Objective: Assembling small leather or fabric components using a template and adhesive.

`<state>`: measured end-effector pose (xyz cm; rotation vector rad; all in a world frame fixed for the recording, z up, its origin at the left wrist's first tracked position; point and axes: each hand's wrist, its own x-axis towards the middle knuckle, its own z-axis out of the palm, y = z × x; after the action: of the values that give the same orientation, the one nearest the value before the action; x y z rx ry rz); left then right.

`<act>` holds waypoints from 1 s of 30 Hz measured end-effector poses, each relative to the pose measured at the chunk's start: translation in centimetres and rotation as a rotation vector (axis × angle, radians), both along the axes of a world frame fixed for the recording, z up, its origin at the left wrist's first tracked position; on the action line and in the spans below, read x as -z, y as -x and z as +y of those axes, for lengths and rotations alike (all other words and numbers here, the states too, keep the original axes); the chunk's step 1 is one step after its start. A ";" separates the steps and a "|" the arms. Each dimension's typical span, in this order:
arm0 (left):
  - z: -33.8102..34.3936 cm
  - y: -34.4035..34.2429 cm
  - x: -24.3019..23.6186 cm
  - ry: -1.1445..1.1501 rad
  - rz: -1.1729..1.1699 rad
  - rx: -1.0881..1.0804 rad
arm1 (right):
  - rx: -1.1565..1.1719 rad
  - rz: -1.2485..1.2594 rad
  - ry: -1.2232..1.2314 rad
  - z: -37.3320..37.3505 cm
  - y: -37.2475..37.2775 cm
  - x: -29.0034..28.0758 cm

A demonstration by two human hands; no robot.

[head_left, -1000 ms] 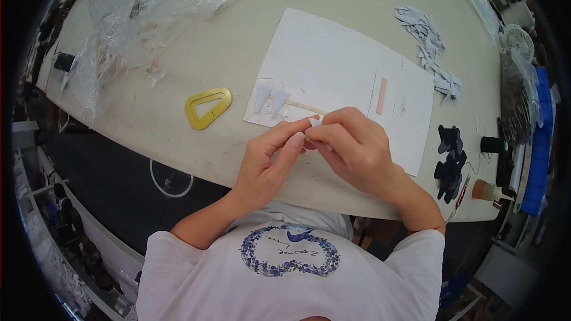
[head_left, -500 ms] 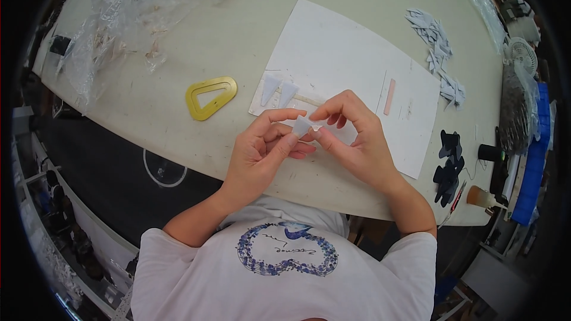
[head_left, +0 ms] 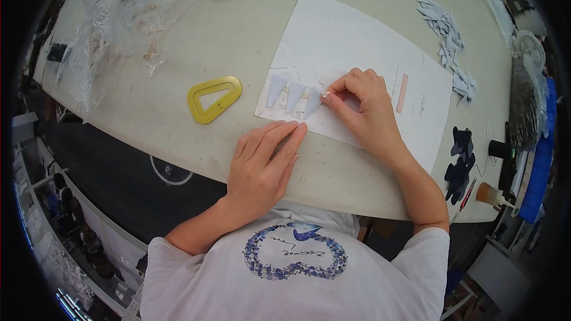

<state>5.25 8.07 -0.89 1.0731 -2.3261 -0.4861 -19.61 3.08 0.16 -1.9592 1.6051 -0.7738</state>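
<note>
Three pale grey-blue triangular pieces lie in a row on a large white board [head_left: 351, 41]: a left piece [head_left: 276, 90], a middle piece [head_left: 295, 96] and a right piece [head_left: 313, 102]. My left hand [head_left: 262, 157] rests with its fingers stretched out at the board's near edge, index fingertip by the lower tip of the right piece. It holds nothing. Beside that piece's upper right corner, my right hand [head_left: 364, 107] is closed, thumb and index finger pinching a small white scrap [head_left: 325, 94]. Whether the scrap touches the piece I cannot tell.
A yellow triangular frame [head_left: 229, 96] lies left of the board. Clear plastic bags [head_left: 119, 35] spread at the far left. A pinkish strip [head_left: 402, 93] is on the board. At right are grey cut pieces [head_left: 450, 38], black pieces [head_left: 458, 172] and an amber bottle [head_left: 489, 194].
The triangular piece held between both hands now lies on the board, right of the other two. My left hand has let go and flattened; the right hand moved up with the white scrap.
</note>
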 end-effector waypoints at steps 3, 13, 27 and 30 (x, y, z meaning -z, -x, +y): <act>0.0 0.3 -0.5 -0.024 -0.069 -0.017 | -0.017 -0.003 -0.018 -0.4 0.1 -0.2; -0.1 1.2 -0.6 -0.084 -0.138 -0.048 | -0.066 0.031 -0.074 -1.2 0.4 -0.4; -0.4 1.6 -0.5 -0.077 -0.177 -0.055 | -0.072 0.056 -0.095 -1.2 0.6 -0.3; -0.4 1.5 -0.5 -0.082 -0.182 -0.055 | -0.076 0.066 -0.036 -1.1 0.5 -0.1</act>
<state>3.72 7.69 -0.40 1.2638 -2.4435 -0.4849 -20.16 1.94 0.29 -2.0270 1.5614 -0.6529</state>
